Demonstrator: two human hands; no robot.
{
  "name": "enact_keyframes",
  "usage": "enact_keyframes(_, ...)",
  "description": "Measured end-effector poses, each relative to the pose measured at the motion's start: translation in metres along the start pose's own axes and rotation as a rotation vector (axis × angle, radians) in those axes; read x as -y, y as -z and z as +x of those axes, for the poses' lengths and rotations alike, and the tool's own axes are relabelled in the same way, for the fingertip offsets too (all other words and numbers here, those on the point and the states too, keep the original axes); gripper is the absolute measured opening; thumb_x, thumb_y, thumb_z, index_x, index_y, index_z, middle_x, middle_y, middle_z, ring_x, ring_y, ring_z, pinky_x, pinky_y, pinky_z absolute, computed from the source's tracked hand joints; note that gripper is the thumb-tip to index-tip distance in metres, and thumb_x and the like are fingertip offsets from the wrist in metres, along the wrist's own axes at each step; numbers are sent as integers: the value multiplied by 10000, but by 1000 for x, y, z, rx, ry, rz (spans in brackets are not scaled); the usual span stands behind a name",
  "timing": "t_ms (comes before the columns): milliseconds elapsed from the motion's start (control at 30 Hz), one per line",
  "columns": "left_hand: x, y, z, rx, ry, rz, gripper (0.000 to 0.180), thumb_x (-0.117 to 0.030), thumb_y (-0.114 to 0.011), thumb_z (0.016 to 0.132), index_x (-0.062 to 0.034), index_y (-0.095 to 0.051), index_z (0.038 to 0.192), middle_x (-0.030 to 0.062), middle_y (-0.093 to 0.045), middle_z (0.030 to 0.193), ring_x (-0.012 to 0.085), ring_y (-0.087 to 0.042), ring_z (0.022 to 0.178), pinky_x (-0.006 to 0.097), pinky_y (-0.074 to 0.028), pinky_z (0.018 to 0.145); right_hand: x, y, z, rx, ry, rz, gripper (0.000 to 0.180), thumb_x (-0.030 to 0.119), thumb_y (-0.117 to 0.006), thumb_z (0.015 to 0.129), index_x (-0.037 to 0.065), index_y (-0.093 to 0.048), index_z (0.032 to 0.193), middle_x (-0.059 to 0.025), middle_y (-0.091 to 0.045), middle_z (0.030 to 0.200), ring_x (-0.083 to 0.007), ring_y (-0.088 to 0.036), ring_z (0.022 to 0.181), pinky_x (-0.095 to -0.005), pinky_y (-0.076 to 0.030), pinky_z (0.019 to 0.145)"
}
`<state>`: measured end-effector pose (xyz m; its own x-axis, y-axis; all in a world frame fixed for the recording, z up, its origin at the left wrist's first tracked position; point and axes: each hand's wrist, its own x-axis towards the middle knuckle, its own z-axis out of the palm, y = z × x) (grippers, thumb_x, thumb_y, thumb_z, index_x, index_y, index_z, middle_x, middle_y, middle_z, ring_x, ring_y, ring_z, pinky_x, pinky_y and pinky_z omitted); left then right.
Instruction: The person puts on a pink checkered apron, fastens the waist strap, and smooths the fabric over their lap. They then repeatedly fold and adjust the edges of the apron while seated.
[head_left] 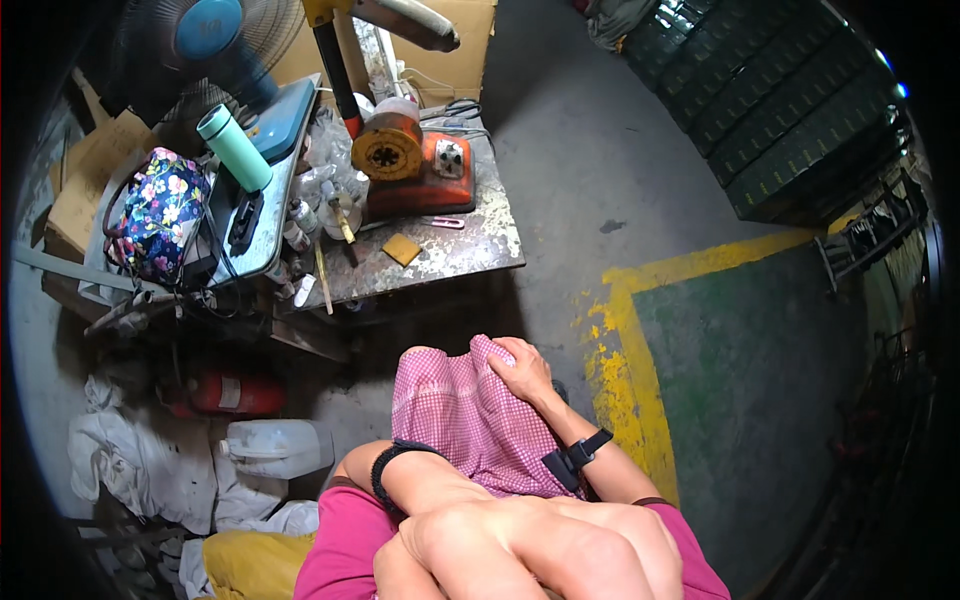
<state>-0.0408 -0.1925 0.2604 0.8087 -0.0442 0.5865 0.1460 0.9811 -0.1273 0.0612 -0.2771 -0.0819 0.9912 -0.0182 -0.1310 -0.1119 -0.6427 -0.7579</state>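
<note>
A pink checked apron (pixel 455 405) covers my lap and knees. My right hand (pixel 522 370) rests on the right knee over that cloth, its fingers draped across the knee and nothing seen in them. A black band with a small device (pixel 577 458) is strapped round the right forearm. Raised very close to the view, my left hand (pixel 540 545) looms large at the lower edge with bent knuckles; its fingertips run out of the picture, so what they touch is hidden. A black coiled band (pixel 385 470) circles the left arm.
Ahead stands a worn workbench (pixel 490 235) with an orange machine (pixel 440 180) and a yellowish square piece (pixel 402 249). Left are a mint bottle (pixel 235 150), floral bag (pixel 160 215) and fan (pixel 205 40). A plastic jug (pixel 278 447) sits below; dark crates (pixel 780 110) stand far right.
</note>
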Motion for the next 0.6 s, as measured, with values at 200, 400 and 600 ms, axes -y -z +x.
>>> enact_keyframes(200, 13, -26, -1, -190, -146, 54, 426, -246, -437, 942, 21, -674, 708, 157, -609, 616, 229, -574, 466, 291, -496, 480, -6, -1, 0, -35, 52, -34, 453, 432, -578, 822, 118, -622, 1146, -85, -588, 1207, -305, -546, 1112, -409, -433, 945)
enact_keyframes(400, 7, -29, 2, -139, -182, 198, 342, -211, -461, 925, 3, -673, 765, 138, -623, 703, 218, -584, 570, 296, -498, 555, -1, 1, 2, 7, 4, 9, 469, 429, -585, 797, 126, -628, 1152, -82, -572, 1239, -295, -515, 1161, -404, -408, 986)
enact_keyframes(600, -11, -26, 7, 34, -294, 384, 263, -177, -484, 908, -15, -672, 821, 118, -637, 791, 207, -593, 675, 301, -500, 629, -1, 2, 0, 10, -20, -13, 470, 423, -583, 798, 126, -622, 1160, -82, -577, 1233, -296, -518, 1156, -405, -409, 984)
